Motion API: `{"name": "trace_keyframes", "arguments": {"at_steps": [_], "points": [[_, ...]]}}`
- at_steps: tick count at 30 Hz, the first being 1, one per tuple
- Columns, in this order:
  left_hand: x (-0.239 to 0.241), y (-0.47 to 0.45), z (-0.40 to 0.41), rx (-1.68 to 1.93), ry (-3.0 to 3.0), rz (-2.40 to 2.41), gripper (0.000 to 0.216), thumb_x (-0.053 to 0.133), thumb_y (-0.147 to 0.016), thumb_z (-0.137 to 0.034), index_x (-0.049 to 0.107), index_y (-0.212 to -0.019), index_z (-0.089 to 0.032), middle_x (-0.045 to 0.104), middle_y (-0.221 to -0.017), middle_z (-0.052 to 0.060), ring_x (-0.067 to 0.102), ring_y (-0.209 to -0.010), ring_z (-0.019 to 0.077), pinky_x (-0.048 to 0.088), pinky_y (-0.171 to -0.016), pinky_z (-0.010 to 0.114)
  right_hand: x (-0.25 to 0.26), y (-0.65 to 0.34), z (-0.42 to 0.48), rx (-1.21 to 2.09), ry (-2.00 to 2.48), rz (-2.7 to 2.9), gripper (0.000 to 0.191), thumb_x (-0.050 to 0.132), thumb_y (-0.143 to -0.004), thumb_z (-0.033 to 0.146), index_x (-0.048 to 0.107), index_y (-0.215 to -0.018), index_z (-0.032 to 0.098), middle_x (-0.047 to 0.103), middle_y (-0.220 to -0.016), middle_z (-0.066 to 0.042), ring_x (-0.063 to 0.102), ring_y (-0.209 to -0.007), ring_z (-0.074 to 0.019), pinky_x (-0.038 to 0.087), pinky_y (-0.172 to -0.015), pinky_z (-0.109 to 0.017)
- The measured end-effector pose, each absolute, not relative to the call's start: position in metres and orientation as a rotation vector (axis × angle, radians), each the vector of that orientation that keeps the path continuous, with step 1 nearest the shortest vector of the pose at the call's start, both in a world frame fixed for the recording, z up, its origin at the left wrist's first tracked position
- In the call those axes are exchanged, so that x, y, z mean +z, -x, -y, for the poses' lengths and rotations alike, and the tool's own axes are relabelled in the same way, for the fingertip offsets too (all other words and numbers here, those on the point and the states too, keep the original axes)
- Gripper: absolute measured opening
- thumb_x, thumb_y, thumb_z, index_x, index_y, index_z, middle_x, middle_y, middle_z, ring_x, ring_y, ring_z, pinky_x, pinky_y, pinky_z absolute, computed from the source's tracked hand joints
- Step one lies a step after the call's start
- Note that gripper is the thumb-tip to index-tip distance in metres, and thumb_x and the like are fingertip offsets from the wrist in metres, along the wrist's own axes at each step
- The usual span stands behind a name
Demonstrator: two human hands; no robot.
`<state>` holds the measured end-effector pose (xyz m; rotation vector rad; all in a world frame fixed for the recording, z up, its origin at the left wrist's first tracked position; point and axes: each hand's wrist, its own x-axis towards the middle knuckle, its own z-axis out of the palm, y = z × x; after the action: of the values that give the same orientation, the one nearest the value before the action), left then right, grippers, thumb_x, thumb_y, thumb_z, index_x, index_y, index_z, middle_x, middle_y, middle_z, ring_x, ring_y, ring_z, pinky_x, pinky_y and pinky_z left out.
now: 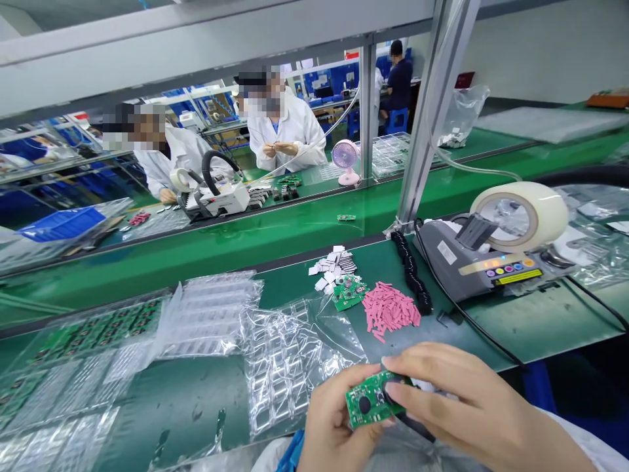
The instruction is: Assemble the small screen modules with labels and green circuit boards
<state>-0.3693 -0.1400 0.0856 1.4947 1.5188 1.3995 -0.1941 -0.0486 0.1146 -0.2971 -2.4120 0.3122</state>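
My left hand (pixel 334 426) grips a small green circuit board (pixel 369 401) from below at the near edge of the green bench. My right hand (pixel 472 410) curls over the board's right end, fingers pressed on a dark part there. Just beyond on the bench lie another green circuit board (pixel 348 292), a heap of pink strips (pixel 390 309), a pile of small white pieces (pixel 331 265) and a row of black parts (pixel 411 272).
A grey tape dispenser (pixel 484 262) with a big roll of clear tape (pixel 523 213) stands at right, its black cable (pixel 472 321) crossing the bench. Clear blister trays (pixel 289 360) and bagged boards (pixel 93 331) cover the left. Two people in white coats (pixel 287 128) work across the conveyor (pixel 246 239).
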Motion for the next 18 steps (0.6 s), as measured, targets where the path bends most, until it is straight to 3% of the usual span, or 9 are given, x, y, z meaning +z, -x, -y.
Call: {"name": "trace_keyframes", "arguments": {"at_steps": [6, 12, 18], "points": [[0.088, 0.370, 0.141, 1.367, -1.560, -1.626, 0.036, 0.070, -0.068, -0.021, 0.065, -0.103, -0.030, 0.074, -0.089, 0.000, 0.068, -0.075, 0.0169, 0.053, -0.069, 0.022, 0.116, 0.199, 0.056, 0.260, 0.350, 2.423, 0.027, 0.038, -0.095, 0.019, 0.061, -0.108, 0.017, 0.067, -0.104, -0.008, 0.059, -0.101, -0.0180, 0.053, -0.084, -0.031], [0.094, 0.368, 0.132, 1.431, -1.588, -1.488, 0.036, 0.072, -0.065, -0.015, 0.064, -0.098, -0.028, 0.073, -0.076, -0.004, 0.067, -0.061, 0.0116, 0.051, -0.058, 0.016, 0.108, 0.200, 0.060, 0.454, 0.430, 2.364, 0.022, 0.040, -0.095, 0.019, 0.057, -0.109, 0.021, 0.065, -0.103, -0.007, 0.059, -0.098, -0.0166, 0.053, -0.082, -0.029], [0.093, 0.368, 0.130, 1.417, -1.613, -1.485, 0.030, 0.072, -0.067, -0.021, 0.064, -0.095, -0.026, 0.072, -0.072, -0.003, 0.065, -0.057, 0.0105, 0.050, -0.055, 0.015, 0.110, 0.208, 0.061, 0.608, 0.444, 2.216, 0.025, 0.034, -0.097, 0.017, 0.058, -0.100, 0.020, 0.066, -0.094, -0.007, 0.062, -0.088, -0.0144, 0.054, -0.071, -0.024]]}}
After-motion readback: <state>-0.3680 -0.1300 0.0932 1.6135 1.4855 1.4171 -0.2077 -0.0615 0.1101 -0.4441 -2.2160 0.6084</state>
